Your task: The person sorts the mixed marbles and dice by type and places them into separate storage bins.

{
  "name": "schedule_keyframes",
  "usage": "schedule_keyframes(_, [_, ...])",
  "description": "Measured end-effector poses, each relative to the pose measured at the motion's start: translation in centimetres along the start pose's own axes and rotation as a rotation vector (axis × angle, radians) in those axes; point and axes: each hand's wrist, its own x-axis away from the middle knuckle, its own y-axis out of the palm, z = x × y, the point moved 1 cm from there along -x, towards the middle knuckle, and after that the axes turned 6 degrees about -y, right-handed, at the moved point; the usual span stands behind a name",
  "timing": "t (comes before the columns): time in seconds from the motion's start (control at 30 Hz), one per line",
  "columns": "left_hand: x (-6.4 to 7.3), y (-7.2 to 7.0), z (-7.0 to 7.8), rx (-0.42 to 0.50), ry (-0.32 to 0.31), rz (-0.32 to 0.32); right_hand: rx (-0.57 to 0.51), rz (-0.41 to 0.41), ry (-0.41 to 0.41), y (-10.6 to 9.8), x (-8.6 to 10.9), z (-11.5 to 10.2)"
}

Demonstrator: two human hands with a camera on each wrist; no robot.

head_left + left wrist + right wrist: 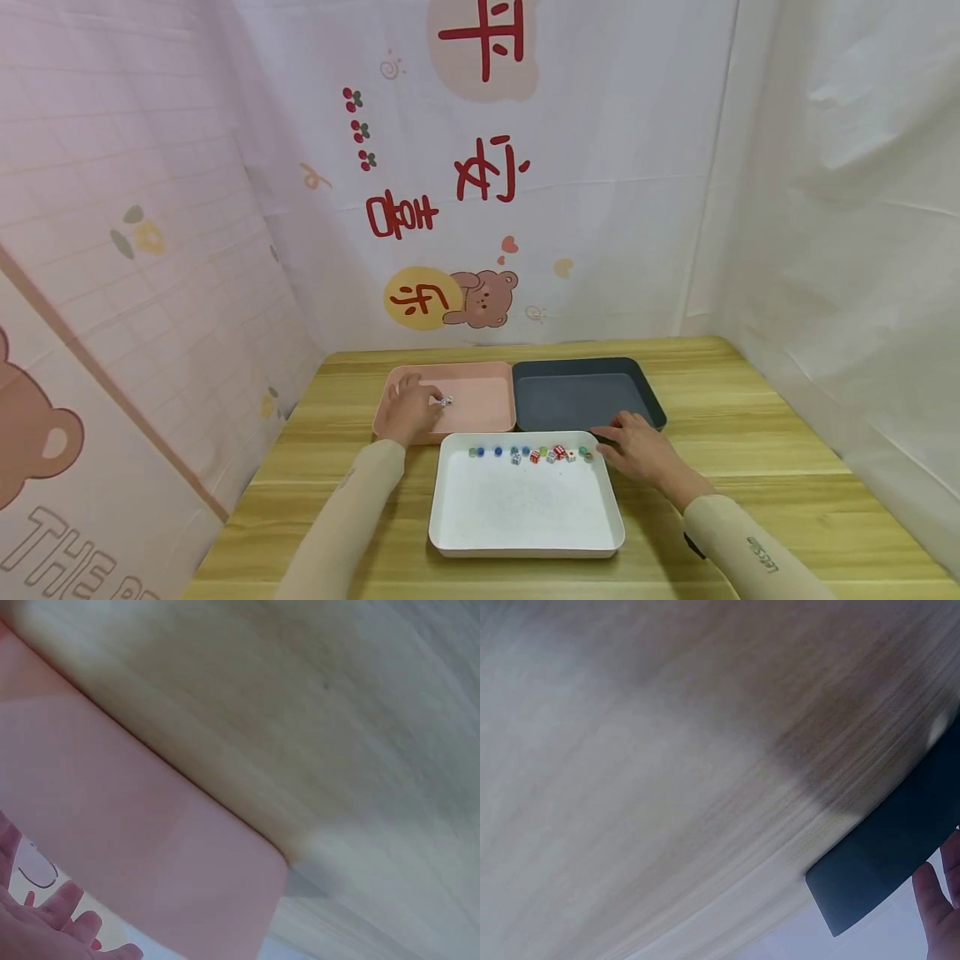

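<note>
My left hand (409, 408) reaches over the pink tray (480, 375), thumb and fingertips pinching a small white die (442, 402). Right beside it in that tray lies another white die (450, 399). In the left wrist view the pink tray wall (150, 810) hides the fingertips. My right hand (637, 448) hovers at the back right corner of the white tray (525, 546), by the front edge of the dark grey tray (585, 367); its fingers are relaxed. Along the white tray's back side lie red dice (535, 457), white dice (515, 458) and glass marbles (498, 452).
The pink and dark trays stand side by side behind the white one on a wooden table (750, 517). A printed white curtain (615, 208) encloses the back and sides.
</note>
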Motion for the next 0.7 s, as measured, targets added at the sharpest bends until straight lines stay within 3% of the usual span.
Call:
schedule_keyframes(0.37, [-0.3, 0.8, 0.1, 0.008, -0.031, -0.048, -0.002, -0.001, 0.006, -0.1, 0.1, -0.1])
schedule_keyframes(0.7, [-0.6, 1.7, 0.2, -0.016, -0.026, -0.011, -0.006, 0.001, 0.008, 0.0, 0.1, 0.0])
